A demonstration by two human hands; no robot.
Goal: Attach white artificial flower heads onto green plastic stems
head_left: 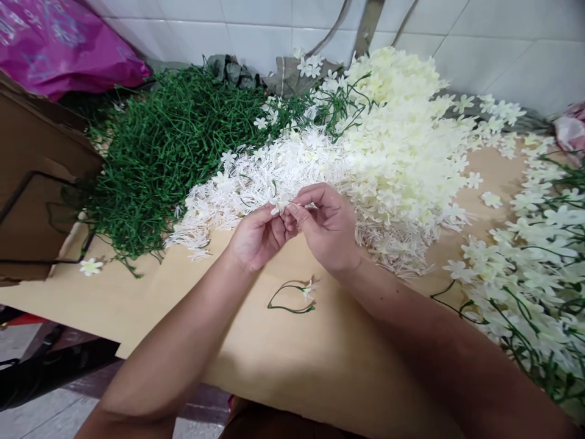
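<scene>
My left hand [261,236] and my right hand [326,228] meet at the fingertips over the front of the white pile. Between the left fingers is a small white flower [280,205]. The right thumb and forefinger pinch a thin pale piece at its side, too small to make out fully. On the board below my hands lies a forked green stem [292,310] with a small white tip. Just beyond my hands spreads a pile of thin white pieces [256,183].
A heap of green stems [169,146] is at the back left, beside a cardboard box [36,183] and a purple bag [68,49]. Cream petals [397,134] are heaped behind my right hand. Flowers with stems [539,268] lie at the right.
</scene>
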